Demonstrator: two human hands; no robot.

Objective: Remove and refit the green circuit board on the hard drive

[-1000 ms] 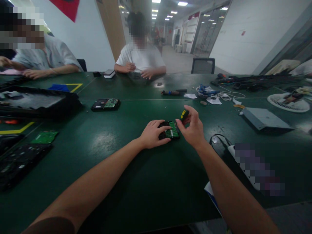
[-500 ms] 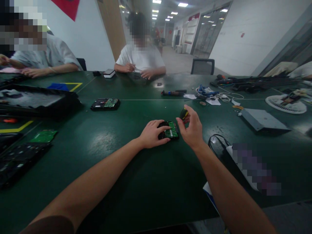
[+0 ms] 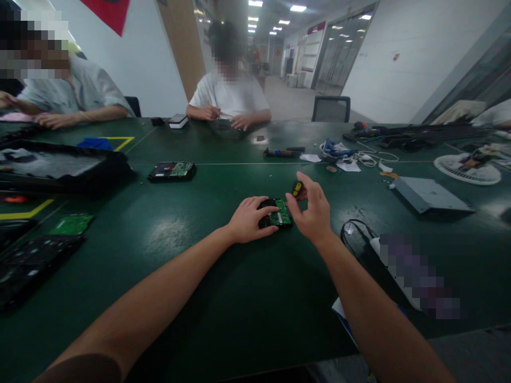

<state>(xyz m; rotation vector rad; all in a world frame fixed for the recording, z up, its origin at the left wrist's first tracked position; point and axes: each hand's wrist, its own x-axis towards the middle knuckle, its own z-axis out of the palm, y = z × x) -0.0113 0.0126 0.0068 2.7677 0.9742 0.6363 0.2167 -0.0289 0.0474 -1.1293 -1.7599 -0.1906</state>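
A small black hard drive (image 3: pixel 279 215) with a green circuit board on top lies on the green table (image 3: pixel 223 298) in front of me. My left hand (image 3: pixel 249 219) rests on its left half, fingers curled down over it and pressing it to the table. My right hand (image 3: pixel 313 210) hovers just right of the drive, fingers closed round a screwdriver with a black and yellow handle (image 3: pixel 296 188), which stands upright over the drive's right edge. The screwdriver's tip is hidden behind my fingers.
A second hard drive (image 3: pixel 172 171) lies further left, a loose green board (image 3: pixel 72 224) near the left edge. A grey metal box (image 3: pixel 427 194), cables (image 3: pixel 355 231) and a white fan grille (image 3: pixel 467 170) sit right. Two people sit across the table.
My right hand with the screwdriver has shifted slightly left toward the drive and the handle has turned between my fingers. My left hand has stayed on the drive.
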